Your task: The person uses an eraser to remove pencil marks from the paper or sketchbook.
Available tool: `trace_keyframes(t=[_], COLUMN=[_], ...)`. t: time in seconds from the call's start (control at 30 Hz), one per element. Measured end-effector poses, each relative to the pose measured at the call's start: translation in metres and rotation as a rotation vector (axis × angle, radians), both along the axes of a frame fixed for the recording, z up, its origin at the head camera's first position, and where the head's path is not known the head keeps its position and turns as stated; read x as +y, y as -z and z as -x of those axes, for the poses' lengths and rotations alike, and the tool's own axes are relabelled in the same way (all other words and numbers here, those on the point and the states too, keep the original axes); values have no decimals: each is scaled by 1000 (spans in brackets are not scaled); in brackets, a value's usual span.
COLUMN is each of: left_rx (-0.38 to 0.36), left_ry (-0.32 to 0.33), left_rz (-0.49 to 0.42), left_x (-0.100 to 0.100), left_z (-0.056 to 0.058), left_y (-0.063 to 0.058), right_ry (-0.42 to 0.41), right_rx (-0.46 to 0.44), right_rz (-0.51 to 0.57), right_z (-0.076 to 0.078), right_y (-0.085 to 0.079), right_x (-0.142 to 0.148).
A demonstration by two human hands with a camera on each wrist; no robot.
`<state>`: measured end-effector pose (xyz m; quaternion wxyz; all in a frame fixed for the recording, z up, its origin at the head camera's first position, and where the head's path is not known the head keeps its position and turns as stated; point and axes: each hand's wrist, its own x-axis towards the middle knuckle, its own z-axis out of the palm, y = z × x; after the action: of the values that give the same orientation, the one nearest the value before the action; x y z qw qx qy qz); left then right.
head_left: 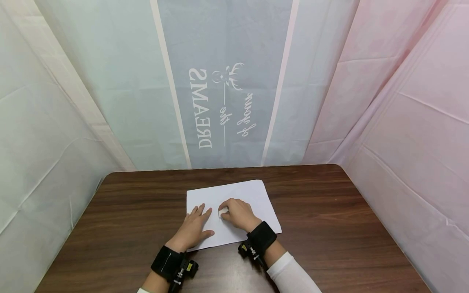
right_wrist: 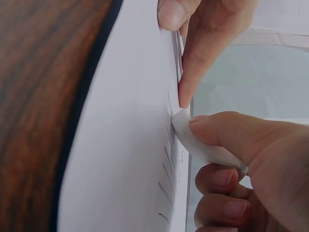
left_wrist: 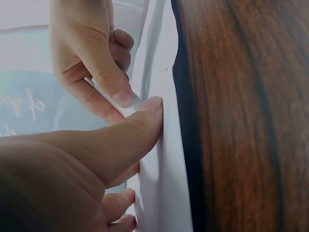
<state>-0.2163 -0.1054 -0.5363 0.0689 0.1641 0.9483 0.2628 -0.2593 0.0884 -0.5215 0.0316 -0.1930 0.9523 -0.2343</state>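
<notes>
A sheet of white paper (head_left: 238, 191) lies on the brown table. My right hand (head_left: 239, 213) pinches a white eraser (right_wrist: 205, 149) between thumb and fingers, its tip against the paper. Several short dark strokes (right_wrist: 165, 191) and small crumbs show beside the eraser in the right wrist view. On the paper's left part, my left hand (head_left: 193, 228) presses down with spread, straight fingers. Its thumb (left_wrist: 140, 123) rests near the paper's front edge. In the head view the strokes are too faint to make out.
The wood-grain table (head_left: 322, 232) extends around the paper on all sides. A grey-blue curtain (head_left: 227, 40) with white lettering hangs behind it, with pale cloth at both sides. Black straps (head_left: 167, 262) with small cameras circle both wrists.
</notes>
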Motion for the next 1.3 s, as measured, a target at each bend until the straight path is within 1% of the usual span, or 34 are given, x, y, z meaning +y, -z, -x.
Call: trace_keyframes(t=[0.2, 0.5, 0.67, 0.93, 1.3], left_rx=[-8, -8, -9, -11, -15], left_ry=[-2, -4, -6, -8, -10], left_rz=[8, 13, 11, 7, 10], left_x=[0, 0, 0, 0, 0], left_z=[0, 1, 1, 1, 0], left_y=[1, 1, 2, 0, -2], right_ry=[2, 7, 7, -9, 13], right_rx=[-14, -13, -11, 12, -11], right_rz=[-3, -1, -4, 9, -5], right_z=[-1, 0, -1, -1, 0], right_y=[-2, 0, -2, -4, -4], right_x=[0, 2, 4, 5, 7])
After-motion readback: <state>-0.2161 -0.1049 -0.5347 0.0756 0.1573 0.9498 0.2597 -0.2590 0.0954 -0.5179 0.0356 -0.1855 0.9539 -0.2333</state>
